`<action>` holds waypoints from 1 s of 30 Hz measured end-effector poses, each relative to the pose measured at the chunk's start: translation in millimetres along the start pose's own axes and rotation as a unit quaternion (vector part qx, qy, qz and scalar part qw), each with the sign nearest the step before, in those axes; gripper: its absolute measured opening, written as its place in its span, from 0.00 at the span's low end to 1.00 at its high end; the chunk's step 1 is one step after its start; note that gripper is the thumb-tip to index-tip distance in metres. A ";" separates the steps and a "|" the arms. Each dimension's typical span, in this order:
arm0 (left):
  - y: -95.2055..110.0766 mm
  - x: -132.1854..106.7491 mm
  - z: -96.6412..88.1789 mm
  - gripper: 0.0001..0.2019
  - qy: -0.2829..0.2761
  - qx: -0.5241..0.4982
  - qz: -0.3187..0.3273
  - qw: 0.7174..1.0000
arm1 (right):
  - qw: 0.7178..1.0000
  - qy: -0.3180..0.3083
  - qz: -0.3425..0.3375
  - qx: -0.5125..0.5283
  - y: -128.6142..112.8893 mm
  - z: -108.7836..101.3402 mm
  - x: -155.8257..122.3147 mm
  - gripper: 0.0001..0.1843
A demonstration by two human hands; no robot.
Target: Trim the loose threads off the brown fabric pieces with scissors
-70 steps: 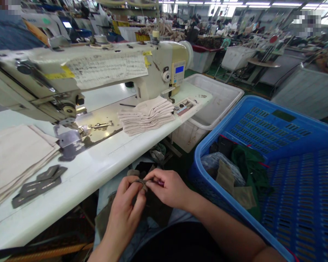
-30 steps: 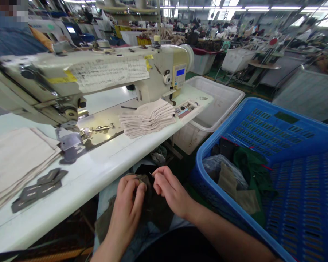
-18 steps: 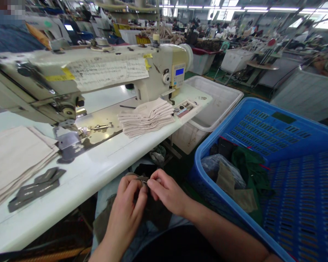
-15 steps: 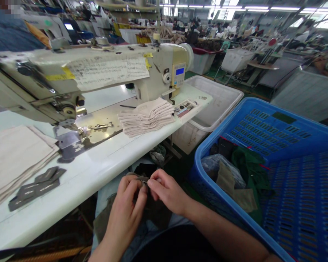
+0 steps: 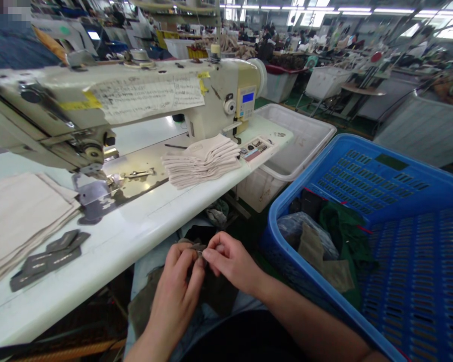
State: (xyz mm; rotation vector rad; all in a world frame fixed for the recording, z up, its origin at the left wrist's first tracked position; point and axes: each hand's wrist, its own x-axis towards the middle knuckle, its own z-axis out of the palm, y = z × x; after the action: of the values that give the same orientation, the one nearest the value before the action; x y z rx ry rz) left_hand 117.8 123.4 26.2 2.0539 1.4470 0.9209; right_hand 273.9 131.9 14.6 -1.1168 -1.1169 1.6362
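Over my lap, my left hand (image 5: 181, 281) grips a bunched edge of a dark olive-grey piece of fabric (image 5: 145, 301). My right hand (image 5: 228, 261) pinches the same edge close beside the left fingertips, thumb against forefinger. The spot between the fingertips is too small to make out. Loose folds of the fabric hang below both hands onto light blue cloth. On the table to the left lie several dark grey fabric tabs with pale stitched slits (image 5: 49, 259). Beyond them is a stack of cream fabric panels (image 5: 22, 216).
A sewing machine (image 5: 147, 95) stands on the white table (image 5: 136, 241), with folded cream pieces (image 5: 202, 161) by its bed. At my right, a blue plastic basket (image 5: 324, 296) holds green and olive cloth. A white bin (image 5: 305, 125) sits behind the table's end.
Both hands keep their grip on the fabric. The right fingers have shifted very slightly left, nearer the left fingertips. The view has tilted a little.
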 end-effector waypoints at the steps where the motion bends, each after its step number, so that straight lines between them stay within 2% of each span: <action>1: 0.0 -0.5 0.3 0.12 0.001 0.004 0.000 1.000 | 1.000 0.006 0.003 -0.002 1.2 0.0 0.5 0.14; 6: -2.8 -2.1 1.4 0.11 -0.001 0.014 0.001 1.000 | 0.999 0.035 0.009 -0.026 5.7 0.1 3.4 0.11; 11: -6.0 -1.9 0.1 0.12 -0.003 0.024 0.003 1.000 | 0.998 0.054 -0.027 -0.015 0.3 -5.3 3.6 0.14; 14: -7.5 -1.6 -0.2 0.10 -0.009 0.035 0.025 0.999 | 0.990 0.066 -0.053 -0.112 -5.7 -8.7 2.5 0.13; 17: -8.9 -2.4 0.1 0.09 -0.005 0.055 0.053 0.997 | 0.963 0.050 -0.090 -0.247 -9.1 -6.7 1.8 0.05; 19: -8.9 -4.2 -0.2 0.08 0.016 0.069 0.075 0.995 | 0.950 0.061 -0.111 -0.284 -9.1 -2.0 2.5 0.02; 20: -8.3 -5.3 -0.5 0.08 0.032 0.076 0.084 0.993 | 0.954 0.077 -0.109 -0.267 -8.6 0.9 3.4 0.02; 22: -5.7 -7.4 -1.2 0.07 0.075 0.086 0.092 0.989 | 0.979 0.108 -0.072 -0.155 -6.7 6.3 6.0 0.05; 24: -2.1 -8.0 -2.2 0.06 0.115 0.078 0.072 0.988 | 0.994 0.113 -0.005 -0.006 -4.8 9.7 8.4 0.09; 26: 1.5 -5.8 -4.0 0.09 0.111 0.028 0.021 0.993 | 0.992 0.103 0.026 0.074 -3.5 9.9 9.1 0.11; 28: 4.1 -1.4 -7.0 0.13 0.055 -0.052 -0.057 0.996 | 0.994 0.099 -0.007 0.055 -2.7 7.6 7.5 0.11; 30: 5.7 3.8 -10.7 0.15 -0.016 -0.127 -0.140 0.982 | 0.993 0.095 -0.069 -0.015 -2.0 5.1 4.3 0.10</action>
State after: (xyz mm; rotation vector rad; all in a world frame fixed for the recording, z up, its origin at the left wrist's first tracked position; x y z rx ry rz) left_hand 114.2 125.0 38.4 1.6260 1.4709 0.8993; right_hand 268.2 135.5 16.6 -1.1628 -1.0725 1.3792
